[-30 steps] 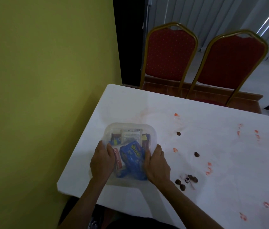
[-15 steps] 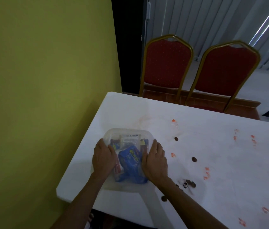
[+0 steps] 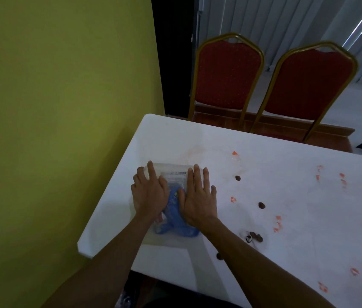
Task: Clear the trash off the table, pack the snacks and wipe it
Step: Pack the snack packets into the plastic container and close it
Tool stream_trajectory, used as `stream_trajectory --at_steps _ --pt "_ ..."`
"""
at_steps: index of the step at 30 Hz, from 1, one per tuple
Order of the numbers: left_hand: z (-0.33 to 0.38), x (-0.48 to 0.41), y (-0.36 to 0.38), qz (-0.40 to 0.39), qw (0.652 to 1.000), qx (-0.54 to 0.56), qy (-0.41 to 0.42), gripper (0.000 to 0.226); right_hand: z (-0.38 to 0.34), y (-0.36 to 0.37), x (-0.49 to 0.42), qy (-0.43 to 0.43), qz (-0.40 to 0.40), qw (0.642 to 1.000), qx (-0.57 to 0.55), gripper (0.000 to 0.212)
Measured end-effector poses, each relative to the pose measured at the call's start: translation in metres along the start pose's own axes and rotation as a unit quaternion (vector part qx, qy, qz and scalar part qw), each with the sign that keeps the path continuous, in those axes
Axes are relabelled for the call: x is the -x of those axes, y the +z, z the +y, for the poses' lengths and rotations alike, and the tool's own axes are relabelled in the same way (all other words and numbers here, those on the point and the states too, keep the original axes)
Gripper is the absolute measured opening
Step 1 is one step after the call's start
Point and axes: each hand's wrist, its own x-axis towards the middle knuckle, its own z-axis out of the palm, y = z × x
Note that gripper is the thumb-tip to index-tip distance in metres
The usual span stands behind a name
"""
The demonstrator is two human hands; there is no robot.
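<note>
A clear plastic container (image 3: 171, 168) with a lid sits near the left end of the white table (image 3: 264, 192). Snack packets show through it, among them a blue one (image 3: 175, 225). My left hand (image 3: 149, 194) lies flat on the lid's left half with straight fingers. My right hand (image 3: 198, 198) lies flat on its right half, fingers spread. Both press down on the lid. Much of the container is hidden under my hands.
Orange smears (image 3: 278, 223) and small brown bits (image 3: 261, 205) dot the table to the right, with a cluster of bits (image 3: 254, 237) near my right forearm. Two red chairs (image 3: 229, 72) stand behind the table. A yellow-green wall (image 3: 53, 107) runs along the left.
My hands moved from the container's near side edges up onto the lid and flattened out. The camera view shifted slightly.
</note>
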Motion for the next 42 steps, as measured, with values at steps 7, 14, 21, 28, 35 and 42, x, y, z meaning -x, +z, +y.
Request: stream_trajectory --at_steps 7,14,21,28,35,42 --pt "-0.018 0.008 -0.01 -0.054 0.996 0.073 0.004 0.061 0.009 0.0 0.011 0.049 0.051 0.993 -0.095 0.078" --pt "-0.048 0.082 -0.031 -0.112 0.926 0.294 -0.207 0.059 0.032 0.013 0.064 0.203 -0.041 0.946 -0.251 0.087" --pt "-0.046 0.052 -0.031 -0.139 0.888 0.346 -0.269 0.049 0.017 -0.001 0.05 0.182 -0.076 0.946 -0.257 0.045" --pt "-0.038 -0.045 -0.04 -0.09 0.887 0.387 -0.234 0.056 -0.007 -0.04 -0.028 0.175 -0.032 0.951 -0.251 0.049" --pt "-0.022 -0.092 -0.041 -0.117 0.901 0.36 -0.21 0.058 -0.025 -0.056 -0.095 0.194 -0.084 0.942 -0.261 0.036" --pt "-0.027 -0.113 -0.035 -0.112 0.905 0.361 -0.193 0.062 -0.036 -0.051 -0.105 0.189 -0.108 0.931 -0.294 0.039"
